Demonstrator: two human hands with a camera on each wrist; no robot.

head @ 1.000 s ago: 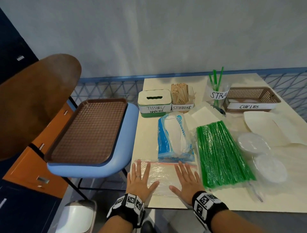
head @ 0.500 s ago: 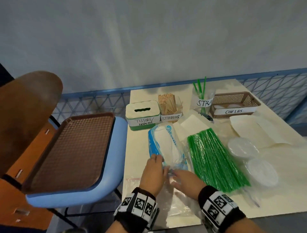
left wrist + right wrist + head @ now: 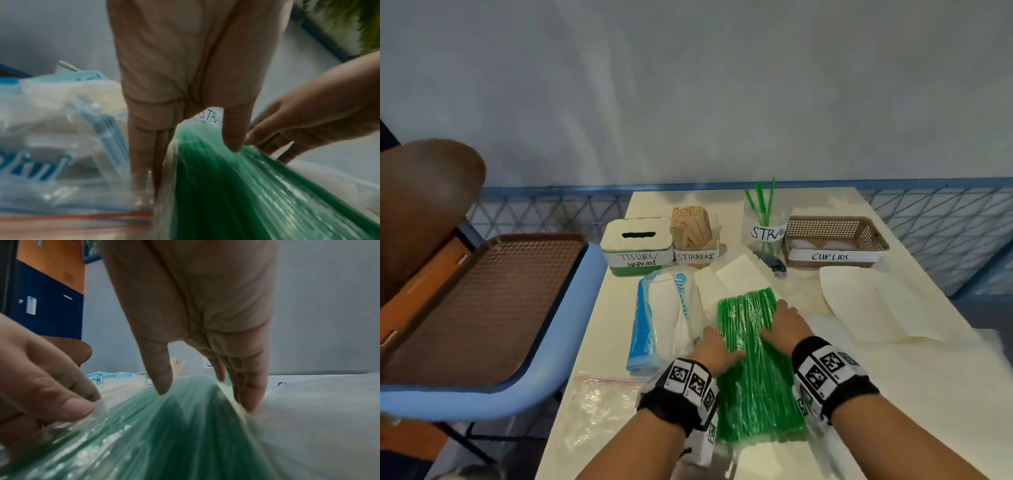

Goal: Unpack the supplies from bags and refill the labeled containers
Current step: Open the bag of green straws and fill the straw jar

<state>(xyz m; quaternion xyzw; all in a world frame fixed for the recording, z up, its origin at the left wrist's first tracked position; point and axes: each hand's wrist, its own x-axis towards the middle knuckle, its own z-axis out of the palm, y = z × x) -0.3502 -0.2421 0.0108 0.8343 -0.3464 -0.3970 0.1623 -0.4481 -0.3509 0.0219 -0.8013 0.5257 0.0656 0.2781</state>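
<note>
A clear bag of green straws lies lengthwise on the cream table, near its front edge. My left hand grips the bag's left side, thumb on top and fingers down the side. On the other side my right hand grips it the same way. Both wrist views show the thumbs pressed on the green bag. At the back stand a cup labelled for straws, a tissues/napkins box, a stirrers box and a cup lids basket.
A blue-and-white tissue pack lies just left of the straws. An empty zip bag hangs over the front left edge. White paper bags lie to the right. A brown tray rests on a blue chair to the left.
Both hands left the flat zip bag, passed the tissue pack and now hold the straw bag. The straw bag lies straighter and closer to the front edge.
</note>
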